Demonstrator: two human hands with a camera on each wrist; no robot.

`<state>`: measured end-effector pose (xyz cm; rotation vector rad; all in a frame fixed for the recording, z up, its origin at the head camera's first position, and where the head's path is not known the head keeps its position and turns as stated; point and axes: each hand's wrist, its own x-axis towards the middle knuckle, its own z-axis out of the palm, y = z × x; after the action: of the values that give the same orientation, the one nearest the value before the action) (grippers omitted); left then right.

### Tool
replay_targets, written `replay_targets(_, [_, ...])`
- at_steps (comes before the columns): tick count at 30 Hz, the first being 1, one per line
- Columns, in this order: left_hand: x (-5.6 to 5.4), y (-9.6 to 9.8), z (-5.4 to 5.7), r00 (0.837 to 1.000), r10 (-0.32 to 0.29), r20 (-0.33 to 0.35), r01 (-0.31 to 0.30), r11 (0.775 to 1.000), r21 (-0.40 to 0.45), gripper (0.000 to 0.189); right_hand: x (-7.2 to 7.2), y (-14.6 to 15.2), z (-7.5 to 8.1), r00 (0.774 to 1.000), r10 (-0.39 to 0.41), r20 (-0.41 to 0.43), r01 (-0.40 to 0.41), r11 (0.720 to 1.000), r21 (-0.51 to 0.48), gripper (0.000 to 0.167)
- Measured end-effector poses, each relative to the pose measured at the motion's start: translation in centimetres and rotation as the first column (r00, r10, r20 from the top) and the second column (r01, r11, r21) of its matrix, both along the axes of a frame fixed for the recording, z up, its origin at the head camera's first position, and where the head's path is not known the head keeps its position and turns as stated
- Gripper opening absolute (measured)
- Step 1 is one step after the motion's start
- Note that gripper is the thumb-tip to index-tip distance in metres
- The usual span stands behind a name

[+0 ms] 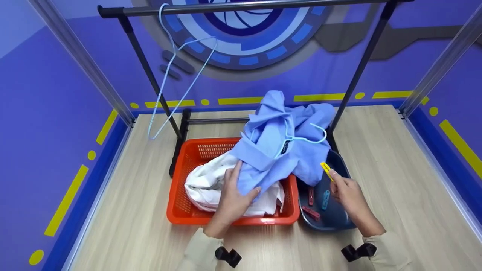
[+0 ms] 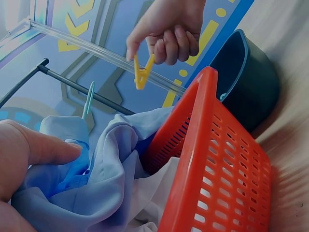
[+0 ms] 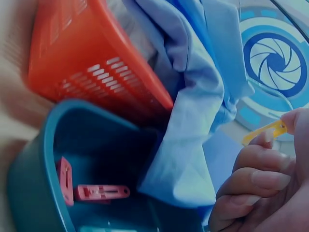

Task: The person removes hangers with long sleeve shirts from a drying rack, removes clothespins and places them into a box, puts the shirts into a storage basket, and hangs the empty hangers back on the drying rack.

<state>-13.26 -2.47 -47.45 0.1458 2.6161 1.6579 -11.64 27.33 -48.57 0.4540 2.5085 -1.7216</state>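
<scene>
A light blue shirt (image 1: 260, 158) with a pale blue hanger (image 1: 301, 139) in its neck lies bunched over the red basket (image 1: 173, 203) and the dark bin beside it. My left hand (image 1: 233, 195) grips the shirt's near edge, the thumb on top of the cloth; some fingers are hidden by the fabric. Over the bin, my right hand (image 1: 348, 192) pinches a yellow clothespin (image 1: 326, 170) between thumb and forefinger. The left wrist view shows that clothespin (image 2: 141, 72) pointing down from the fingertips, apart from the shirt.
White cloth (image 1: 203, 184) fills much of the red basket. Red and teal clothespins (image 1: 325, 199) lie in the dark bin (image 1: 327, 225). A black rack (image 1: 256, 5) stands behind, one wire hanger (image 1: 165, 75) hanging from its bar at the left. Patterned blue walls enclose the wooden surface.
</scene>
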Motion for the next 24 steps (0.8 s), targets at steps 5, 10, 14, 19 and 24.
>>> replay_targets(5, [0.0, 0.0, 0.0, 1.0, 0.001, 0.001, -0.001, 1.0, -0.001, 0.086, -0.3, 0.8, -0.6, 0.999, -0.022, 0.033, 0.016, 0.983, 0.183, 0.058])
replay_targets(10, [0.1, 0.0, 0.1, 1.0, 0.0, -0.005, 0.0, 1.0, -0.002, 0.086, -0.5, 1.4, -1.4, 0.999, -0.021, 0.044, 0.002, 0.924, 0.382, 0.058])
replay_targets(14, [0.2, -0.1, 0.1, 1.0, -0.003, -0.029, 0.003, 1.0, -0.01, 0.086, -0.6, 1.7, -1.8, 0.999, 0.0, 0.052, -0.025, 0.873, 0.488, 0.06])
replay_targets(19, [0.2, -0.2, 0.0, 1.0, -0.014, -0.026, 0.014, 1.0, -0.014, 0.085, -0.9, 2.0, -2.0, 0.996, 0.035, 0.079, -0.074, 0.821, 0.566, 0.058])
replay_targets(24, [0.2, -0.3, 0.1, 1.0, -0.025, -0.011, 0.025, 1.0, -0.01, 0.084, -1.3, 2.3, -2.3, 0.986, 0.072, 0.147, -0.146, 0.791, 0.594, 0.054])
